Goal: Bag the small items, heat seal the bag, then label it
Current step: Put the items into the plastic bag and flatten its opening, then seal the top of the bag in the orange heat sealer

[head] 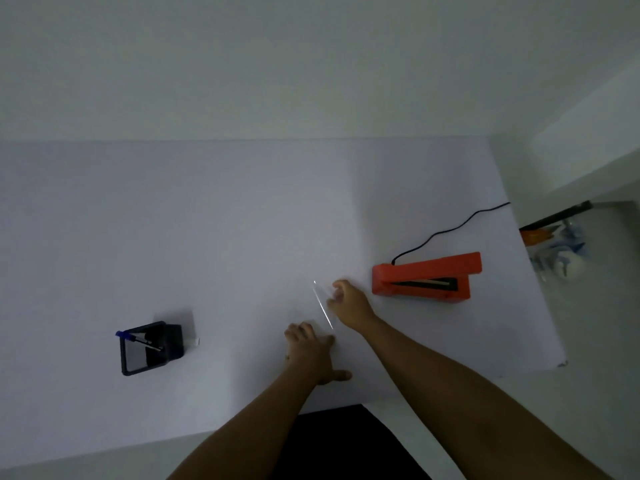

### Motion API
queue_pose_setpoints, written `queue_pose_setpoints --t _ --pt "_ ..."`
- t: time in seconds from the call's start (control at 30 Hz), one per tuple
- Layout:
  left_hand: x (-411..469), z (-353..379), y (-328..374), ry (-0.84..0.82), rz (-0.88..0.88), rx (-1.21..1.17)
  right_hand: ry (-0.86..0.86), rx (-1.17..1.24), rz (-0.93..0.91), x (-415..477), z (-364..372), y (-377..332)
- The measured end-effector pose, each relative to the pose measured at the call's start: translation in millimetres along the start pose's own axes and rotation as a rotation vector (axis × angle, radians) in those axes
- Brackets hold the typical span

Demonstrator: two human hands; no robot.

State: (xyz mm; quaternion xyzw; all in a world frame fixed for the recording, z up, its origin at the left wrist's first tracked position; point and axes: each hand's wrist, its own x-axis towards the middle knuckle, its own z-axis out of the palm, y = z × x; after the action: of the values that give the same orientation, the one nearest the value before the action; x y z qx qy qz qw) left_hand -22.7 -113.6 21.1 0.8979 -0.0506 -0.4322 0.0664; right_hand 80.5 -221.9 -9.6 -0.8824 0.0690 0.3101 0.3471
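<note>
Two hands, one clear bag, one heat sealer on the tabletop (173,220).
Left hand (311,348) presses flat, fingers spread, on the bag (323,308); right hand (349,303) fingers pinch its edge beside the orange heat sealer (427,277); one black tray (147,346) holds one pen (138,338).

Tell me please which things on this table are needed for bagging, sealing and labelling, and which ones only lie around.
For the job:
clear plastic bag, between the left hand and the right hand
orange heat sealer with black cord
blue marker, lying across the black tray, probably for labelling

Just lying about:
clutter beyond the table's right edge, too blurred to identify
</note>
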Motion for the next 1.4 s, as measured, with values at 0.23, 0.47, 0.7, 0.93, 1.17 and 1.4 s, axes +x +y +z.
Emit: queue_pose_setpoints --t 0.23,0.47,0.7,0.93,1.17,1.4 --pt "-8 -4 -4 -0.018 0.039 0.058 0.032 0.317 0.128 -12 16 11" --pt "-14 3 -16 0.002 0.127 -0.045 0.043 0.571 0.150 -60 4 15" --pt "-36 16 -34 0.360 0.060 -0.950 0.071 0.686 0.073 -101 -10 38" --pt "-22 -20 9 0.395 0.151 -1.031 0.103 0.744 0.019 -122 -60 73" --pt "-5 -44 84 0.304 0.266 -1.098 0.102 0.715 0.004 -119 -131 118" --pt "14 -49 151 0.275 0.152 -1.327 0.103 0.706 0.026 -100 -185 154"
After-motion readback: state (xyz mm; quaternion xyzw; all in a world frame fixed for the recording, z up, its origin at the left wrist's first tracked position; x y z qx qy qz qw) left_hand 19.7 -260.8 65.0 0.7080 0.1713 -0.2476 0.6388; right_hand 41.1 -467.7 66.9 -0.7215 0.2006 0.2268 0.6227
